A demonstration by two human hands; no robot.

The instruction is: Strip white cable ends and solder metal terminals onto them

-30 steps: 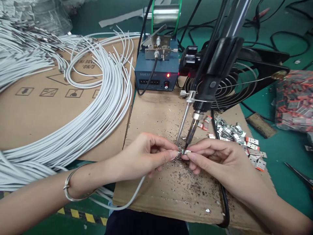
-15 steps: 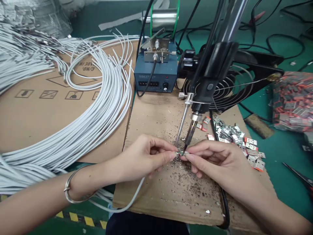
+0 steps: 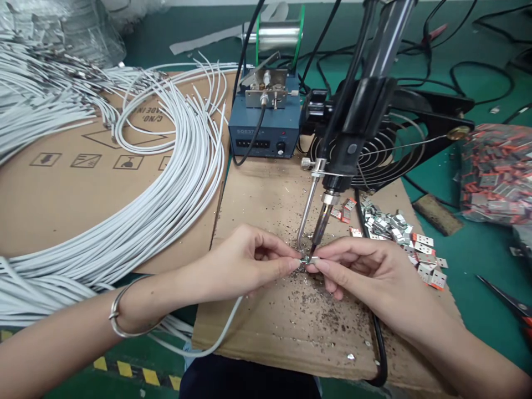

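Plug (image 3: 314, 260) and cable (image 3: 229, 325) meet right under the iron (image 3: 322, 223)!

Right in the middle, over the near half of the board (image 3: 257, 202), there's the plug, clamped between thumb and forefinger of the right hand (image 3: 369, 269). Facing it from the left, the left hand (image 3: 253, 263) has thumb and finger pinched together on the cable's end, and the rest of that cable loops out below, towards the near left. Down slants the iron, its tip right at the join; whether it touches, you can't tell from here! Just left of it runs the thin feed tube (image 3: 306, 213), bent end close to the fingers.

Dark crumbs litter the board all around. Off to the right, beyond the right hand, a heap of loose plugs (image 3: 390, 226); farther right, a bulging bag (image 3: 496, 177), with scissors (image 3: 504, 299) on the near side. Look far: a blue box (image 3: 266, 130), a solder spool (image 3: 279, 37) behind it, a fan (image 3: 376, 155) to its right. And sweeping across the left, a great curve of white cables (image 3: 160, 194)!
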